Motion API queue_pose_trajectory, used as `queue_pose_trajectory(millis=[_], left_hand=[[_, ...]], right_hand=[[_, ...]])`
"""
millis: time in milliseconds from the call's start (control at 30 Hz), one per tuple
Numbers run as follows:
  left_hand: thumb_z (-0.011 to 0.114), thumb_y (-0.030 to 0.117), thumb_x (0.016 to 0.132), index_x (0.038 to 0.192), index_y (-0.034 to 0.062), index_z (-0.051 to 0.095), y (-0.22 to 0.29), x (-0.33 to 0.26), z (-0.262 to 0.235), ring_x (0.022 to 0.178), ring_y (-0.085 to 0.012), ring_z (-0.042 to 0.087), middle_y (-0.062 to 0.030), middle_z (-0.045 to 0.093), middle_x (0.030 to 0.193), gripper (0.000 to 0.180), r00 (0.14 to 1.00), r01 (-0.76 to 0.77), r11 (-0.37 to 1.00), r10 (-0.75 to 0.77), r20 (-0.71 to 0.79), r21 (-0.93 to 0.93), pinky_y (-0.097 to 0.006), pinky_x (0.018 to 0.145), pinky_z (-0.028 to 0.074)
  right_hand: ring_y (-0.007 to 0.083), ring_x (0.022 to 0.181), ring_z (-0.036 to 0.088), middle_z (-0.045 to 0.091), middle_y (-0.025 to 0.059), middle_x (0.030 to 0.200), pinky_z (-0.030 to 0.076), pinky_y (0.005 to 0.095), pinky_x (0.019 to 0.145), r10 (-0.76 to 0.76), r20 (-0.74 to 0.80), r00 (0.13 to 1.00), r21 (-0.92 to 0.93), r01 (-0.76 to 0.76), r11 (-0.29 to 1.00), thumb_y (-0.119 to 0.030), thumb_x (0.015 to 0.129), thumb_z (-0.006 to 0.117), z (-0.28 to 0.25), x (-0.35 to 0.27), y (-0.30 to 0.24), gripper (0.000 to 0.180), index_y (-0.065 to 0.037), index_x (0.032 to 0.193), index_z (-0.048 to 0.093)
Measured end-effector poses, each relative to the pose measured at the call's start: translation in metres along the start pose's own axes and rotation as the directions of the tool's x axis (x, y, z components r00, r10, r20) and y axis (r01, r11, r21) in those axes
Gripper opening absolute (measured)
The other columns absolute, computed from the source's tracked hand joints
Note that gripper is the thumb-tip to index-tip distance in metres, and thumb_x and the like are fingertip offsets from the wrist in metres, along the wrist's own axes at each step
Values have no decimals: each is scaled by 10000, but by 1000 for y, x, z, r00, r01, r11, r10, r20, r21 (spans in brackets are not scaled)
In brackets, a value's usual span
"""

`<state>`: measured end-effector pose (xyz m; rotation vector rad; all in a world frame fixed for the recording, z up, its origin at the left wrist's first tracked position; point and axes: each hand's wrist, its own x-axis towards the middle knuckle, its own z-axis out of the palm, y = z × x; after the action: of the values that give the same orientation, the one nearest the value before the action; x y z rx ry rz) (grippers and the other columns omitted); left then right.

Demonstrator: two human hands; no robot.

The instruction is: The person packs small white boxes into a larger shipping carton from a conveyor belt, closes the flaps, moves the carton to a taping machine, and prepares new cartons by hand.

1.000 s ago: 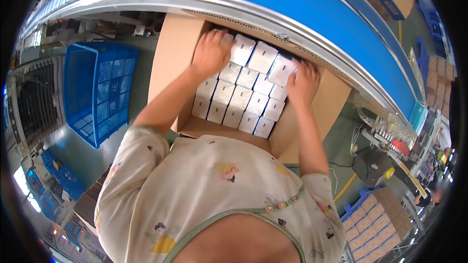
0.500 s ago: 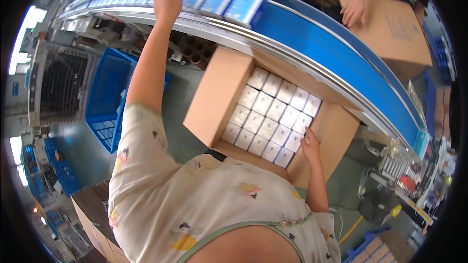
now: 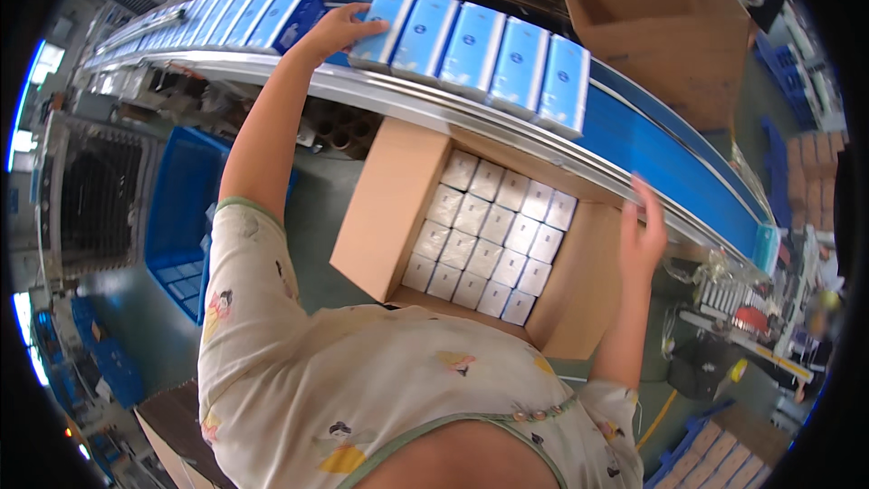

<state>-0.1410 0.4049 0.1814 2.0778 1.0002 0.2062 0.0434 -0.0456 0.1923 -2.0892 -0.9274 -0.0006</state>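
The big open box (image 3: 389,217) already has a full layer of white packs (image 3: 489,235). Above it, the left hand (image 3: 339,29) lies flat on a blue box (image 3: 385,27) on the belt (image 3: 670,154); the right hand (image 3: 641,234) holds nothing, fingers spread

L hand (image 3: 339,29) on blue boxes (image 3: 471,54) on conveyor (image 3: 670,158); R hand (image 3: 641,235) open, empty, over carton (image 3: 389,208) w/ white boxes (image 3: 489,235)

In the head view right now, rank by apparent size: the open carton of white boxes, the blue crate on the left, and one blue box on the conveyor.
1. Open carton
2. Blue crate, partly hidden by the arm, so its place against the carton is unsure
3. One blue box, clearly smallest
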Motion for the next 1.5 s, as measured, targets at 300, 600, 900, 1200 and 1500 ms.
queue_pose_trajectory(millis=[300, 600, 900, 1200, 1500], left_hand=[[635, 696, 550, 1346, 18, 178, 91, -14, 113, 1152, -400, 415, -291, 413, 1222, 1141, 984, -156, 976, 140, 114, 152, -447, 954, 341], [761, 544, 520, 1328, 17, 240, 85, -8, 127, 1107, -359, 463, -246, 453, 1201, 1096, 970, -229, 961, 239, 49, -153, -432, 968, 331], [784, 284, 581, 1254, -34, 301, 152, -174, 69, 1001, -237, 514, -177, 527, 1072, 888, 847, -532, 796, 490, -208, -288, -333, 883, 401], [512, 434, 794, 1312, 29, 281, -34, -255, 217, 1025, -375, 517, -219, 536, 1097, 697, 659, -86, 856, -334, 674, 509, -394, 886, 405], [485, 355, 762, 1276, 83, 394, -44, -245, 249, 1157, -323, 419, -160, 409, 1293, 589, 428, -361, 867, -175, 887, 345, -364, 950, 346]], right_hand=[[354, 1089, 452, 398, 268, 1228, 365, 367, 916, 225, 164, 961, -104, -210, 972, -315, 632, 613, 33, 117, 70, 915, -25, 1366, 148], [207, 994, 508, 480, 149, 1163, 395, 264, 861, 192, 193, 962, 362, -251, 898, -144, 622, 656, 17, 121, 68, 869, -21, 1358, 210], [257, 1209, 335, 289, 193, 1340, 273, 339, 994, -110, -165, 980, 203, 143, 969, -174, 643, 651, -59, 5, -32, 867, 11, 1354, 190], [388, 1096, 451, 503, 253, 1144, 374, 406, 909, 687, 626, 369, -516, -464, 720, -476, 753, 427, 52, -207, 92, 729, -33, 1319, 303], [299, 1144, 438, 493, 143, 1217, 318, 327, 960, 374, 904, 206, -287, -357, 889, -499, 882, 267, 138, -210, 126, 565, -89, 1189, 505]])
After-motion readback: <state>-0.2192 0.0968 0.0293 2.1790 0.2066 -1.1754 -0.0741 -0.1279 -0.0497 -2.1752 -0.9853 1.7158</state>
